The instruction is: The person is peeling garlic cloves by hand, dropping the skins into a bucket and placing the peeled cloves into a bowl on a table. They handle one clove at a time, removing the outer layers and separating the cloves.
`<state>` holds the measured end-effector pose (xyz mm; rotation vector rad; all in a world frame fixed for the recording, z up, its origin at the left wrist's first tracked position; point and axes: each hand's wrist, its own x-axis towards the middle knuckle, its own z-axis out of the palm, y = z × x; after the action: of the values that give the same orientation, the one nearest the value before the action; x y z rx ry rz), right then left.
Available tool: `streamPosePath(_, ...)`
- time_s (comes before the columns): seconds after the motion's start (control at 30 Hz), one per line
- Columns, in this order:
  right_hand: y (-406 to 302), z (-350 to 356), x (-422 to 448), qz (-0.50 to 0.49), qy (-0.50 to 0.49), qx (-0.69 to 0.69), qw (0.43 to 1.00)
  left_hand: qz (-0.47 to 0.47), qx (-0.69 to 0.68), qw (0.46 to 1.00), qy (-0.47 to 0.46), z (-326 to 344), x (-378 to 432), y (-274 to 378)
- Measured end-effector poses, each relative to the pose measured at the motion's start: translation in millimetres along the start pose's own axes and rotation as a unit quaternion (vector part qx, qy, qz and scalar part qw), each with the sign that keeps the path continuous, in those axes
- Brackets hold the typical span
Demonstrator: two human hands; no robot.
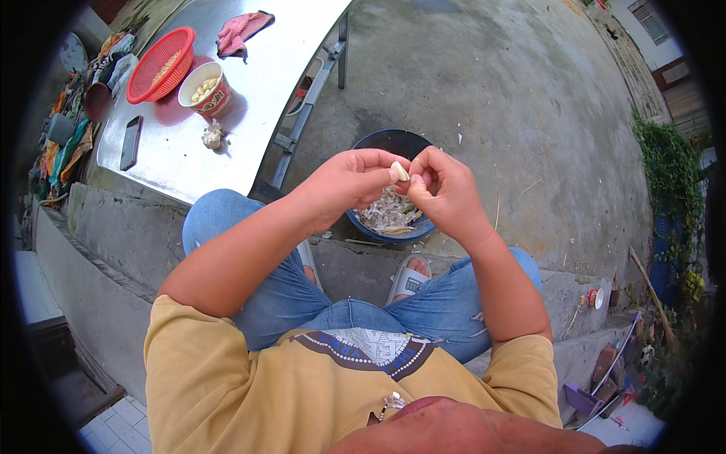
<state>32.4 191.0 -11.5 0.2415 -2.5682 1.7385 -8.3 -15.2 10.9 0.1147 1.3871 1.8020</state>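
Between the thumb and fingers of my left hand (pixel 363 179) is a pale garlic clove (pixel 400 170). My right hand (pixel 445 190) is right beside it, thumb and forefinger pinched together at the clove's right side; whether they hold a bit of skin cannot be seen. Both hands are above a dark blue bucket (pixel 420 230) with garlic skins (pixel 388 213) inside. On the metal table at the left, a paper tub (pixel 214 102) contains peeled garlic cloves (pixel 204 89). A garlic bulb (pixel 212 135) lies near the tub.
The metal table (pixel 238 136) also bears a red plastic basket (pixel 161 65) with small pale pieces, a pink cloth (pixel 241 34) and a phone (pixel 131 143). A paper cup (pixel 594 298) lies on the concrete step at the right, near a stick broom (pixel 655 295).
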Motion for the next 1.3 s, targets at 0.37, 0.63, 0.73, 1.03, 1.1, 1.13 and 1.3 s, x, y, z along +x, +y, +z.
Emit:
streamPosePath(0.37,1,2,0,-0.012,0.006,0.006,1.000,-0.009,-0.007,1.000,-0.006,-1,1,0)
streamPosePath(0.63,-6,0,1,-0.015,0.015,-0.029,0.999,0.006,-0.032,0.999,-0.043,-8,3,-5)
streamPosePath(0.73,-7,0,1,-0.011,0.019,-0.034,0.999,0.000,-0.022,1.000,-0.015,-3,2,-4)
streamPosePath(1.03,-4,-6,3,-0.041,0.060,-0.086,0.994,-0.011,-0.070,0.997,0.003,-9,3,-3)
streamPosePath(1.1,-10,-8,1,-0.045,0.050,-0.106,0.992,-0.012,-0.074,0.997,0.006,-7,3,-2)
streamPosePath(1.13,-13,-9,1,-0.049,0.040,-0.127,0.990,-0.013,-0.078,0.997,0.009,-7,3,-2)
streamPosePath(1.3,-17,-9,1,-0.065,0.028,-0.164,0.984,-0.004,-0.110,0.994,0.014,-12,5,-6)
